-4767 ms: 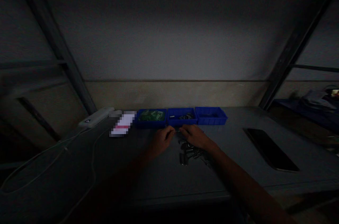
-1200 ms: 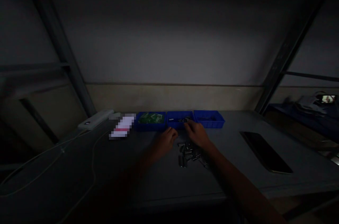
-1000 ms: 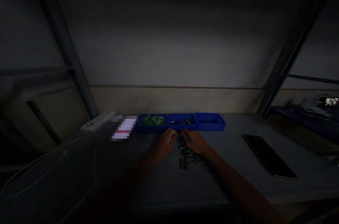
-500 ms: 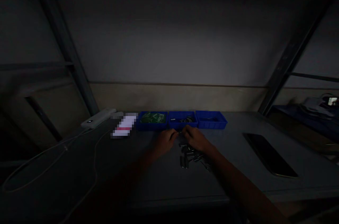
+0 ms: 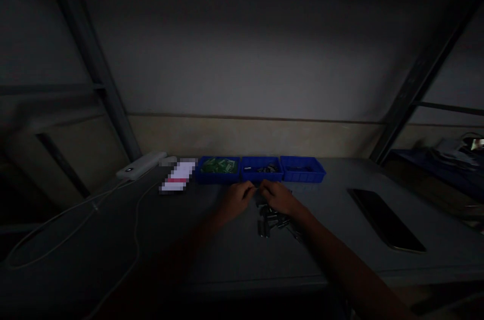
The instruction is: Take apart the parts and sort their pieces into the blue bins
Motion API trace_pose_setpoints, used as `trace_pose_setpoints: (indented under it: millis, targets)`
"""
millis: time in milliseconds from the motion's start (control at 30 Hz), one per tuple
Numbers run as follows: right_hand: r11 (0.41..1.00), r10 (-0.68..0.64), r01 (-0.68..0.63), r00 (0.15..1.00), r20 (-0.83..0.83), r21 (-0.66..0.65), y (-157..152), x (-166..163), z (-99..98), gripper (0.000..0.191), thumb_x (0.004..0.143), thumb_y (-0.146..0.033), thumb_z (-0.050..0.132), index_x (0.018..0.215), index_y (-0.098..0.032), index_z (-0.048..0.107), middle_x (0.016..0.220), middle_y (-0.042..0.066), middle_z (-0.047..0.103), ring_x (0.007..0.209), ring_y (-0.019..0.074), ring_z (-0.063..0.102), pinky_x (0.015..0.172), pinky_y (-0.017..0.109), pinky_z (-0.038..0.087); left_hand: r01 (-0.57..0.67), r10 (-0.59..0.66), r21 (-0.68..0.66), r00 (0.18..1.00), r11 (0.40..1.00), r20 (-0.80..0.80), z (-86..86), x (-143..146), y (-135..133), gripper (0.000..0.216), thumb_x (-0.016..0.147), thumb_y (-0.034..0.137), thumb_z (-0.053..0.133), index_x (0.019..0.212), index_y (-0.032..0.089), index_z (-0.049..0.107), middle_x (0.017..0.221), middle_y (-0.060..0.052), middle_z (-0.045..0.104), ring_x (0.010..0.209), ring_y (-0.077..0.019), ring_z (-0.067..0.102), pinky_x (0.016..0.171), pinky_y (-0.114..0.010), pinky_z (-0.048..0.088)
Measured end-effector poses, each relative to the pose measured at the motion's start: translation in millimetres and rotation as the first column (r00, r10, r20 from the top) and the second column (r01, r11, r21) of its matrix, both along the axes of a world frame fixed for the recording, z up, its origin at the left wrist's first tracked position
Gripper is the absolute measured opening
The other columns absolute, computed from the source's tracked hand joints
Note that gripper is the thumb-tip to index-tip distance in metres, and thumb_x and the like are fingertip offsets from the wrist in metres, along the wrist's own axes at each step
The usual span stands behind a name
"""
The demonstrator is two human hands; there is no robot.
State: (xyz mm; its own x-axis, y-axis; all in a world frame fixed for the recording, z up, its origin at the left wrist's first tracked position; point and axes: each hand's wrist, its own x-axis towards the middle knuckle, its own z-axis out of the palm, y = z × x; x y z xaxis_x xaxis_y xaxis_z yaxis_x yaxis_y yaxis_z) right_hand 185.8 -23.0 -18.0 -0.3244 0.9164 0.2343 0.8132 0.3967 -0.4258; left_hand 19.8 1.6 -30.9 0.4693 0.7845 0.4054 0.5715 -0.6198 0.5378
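Note:
My left hand (image 5: 237,199) and my right hand (image 5: 277,196) meet fingertip to fingertip just in front of the middle blue bin (image 5: 260,177). Both hands are closed in a pinch; whatever lies between the fingers is too small and dark to name. Under and in front of my right hand lies a pile of small shiny metal pieces (image 5: 271,220) on the grey table. More small metal pieces (image 5: 269,169) lie in the middle bin. The left blue bin (image 5: 218,178) holds green pieces (image 5: 219,165), and the right blue bin (image 5: 303,175) has a few dark, thin items at its bottom.
A dark phone-like slab (image 5: 386,220) lies at the right. To the left are a pixelated lit screen (image 5: 178,177), a white power strip (image 5: 141,166) and loose white cables (image 5: 136,229). Metal frame posts (image 5: 113,113) rise at both sides before a wall.
The view has shifted very slightly. My hands stay pinched together in the same place, the fingertips a little differently set. The pile and bins look the same.

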Motion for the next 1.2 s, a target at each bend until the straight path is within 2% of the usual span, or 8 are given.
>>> trace_pose_setpoints:
  millis: [200,333,600,800,1000,1200]
  targets:
    - [0.997,-0.082,0.082,0.992,0.097,0.003,0.3,-3.0,1.0,0.025,0.086,-0.024,0.036,0.084,-0.016,0.06,0.078,0.005,0.064,0.071,0.0131,0.054,0.06,0.023,0.028,0.018,-0.018,-0.024,1.0,1.0,0.014,0.4,1.7,-2.3,0.02,0.083,0.026,0.044,0.075,0.016,0.06,0.067,0.0,0.062,0.061,-0.0108,0.054,0.056,-0.02,0.035]
    - [0.99,-0.138,0.134,0.984,0.108,0.042,-0.4,-5.8,1.7,0.026,0.085,-0.024,0.037,0.077,-0.015,0.06,0.077,0.006,0.064,0.07,0.013,0.053,0.059,0.023,0.028,0.022,-0.022,-0.012,0.999,1.0,0.025,1.4,4.0,-6.2,0.025,0.083,0.023,0.041,0.065,0.016,0.057,0.059,0.001,0.056,0.056,-0.0097,0.05,0.054,-0.02,0.031]
    - [0.991,-0.125,0.124,0.992,0.027,0.052,-0.3,-7.5,3.2,0.023,0.082,-0.022,0.041,0.072,-0.014,0.06,0.069,0.003,0.062,0.062,0.0111,0.05,0.057,0.022,0.027,0.014,-0.011,-0.044,0.999,0.999,0.047,2.9,5.5,-8.3,0.028,0.084,0.026,0.038,0.061,0.016,0.051,0.054,0.003,0.048,0.053,-0.0091,0.045,0.051,-0.021,0.027]
    - [0.995,-0.093,0.094,0.995,-0.028,0.034,0.7,-7.5,0.0,0.024,0.083,-0.024,0.041,0.071,-0.015,0.059,0.066,0.002,0.061,0.061,0.011,0.051,0.056,0.022,0.029,0.005,0.011,-0.144,0.994,0.99,0.108,1.6,5.6,-3.9,0.036,0.086,0.033,0.034,0.056,0.017,0.044,0.049,0.004,0.044,0.05,-0.0096,0.044,0.05,-0.021,0.029]
    - [0.999,-0.032,0.035,0.986,-0.163,0.019,1.4,-4.3,-1.2,0.035,0.09,-0.03,0.029,0.076,-0.016,0.057,0.069,0.002,0.059,0.063,0.0117,0.052,0.059,0.022,0.033,-0.01,0.041,-0.193,0.987,0.981,0.155,4.5,3.9,-3.0,0.024,0.083,0.028,0.038,0.065,0.018,0.051,0.053,0.004,0.048,0.054,-0.0104,0.047,0.053,-0.02,0.033]
    - [1.0,-0.026,0.029,0.971,-0.236,0.01,4.2,0.2,-1.4,0.037,0.091,-0.032,0.029,0.069,-0.016,0.054,0.065,0.001,0.056,0.062,0.0116,0.05,0.058,0.022,0.034,0.049,-0.005,-0.168,0.969,0.985,0.248,1.0,3.9,-2.9,0.015,0.081,0.029,0.043,0.08,0.016,0.052,0.055,0.004,0.048,0.054,-0.0103,0.047,0.053,-0.02,0.035]
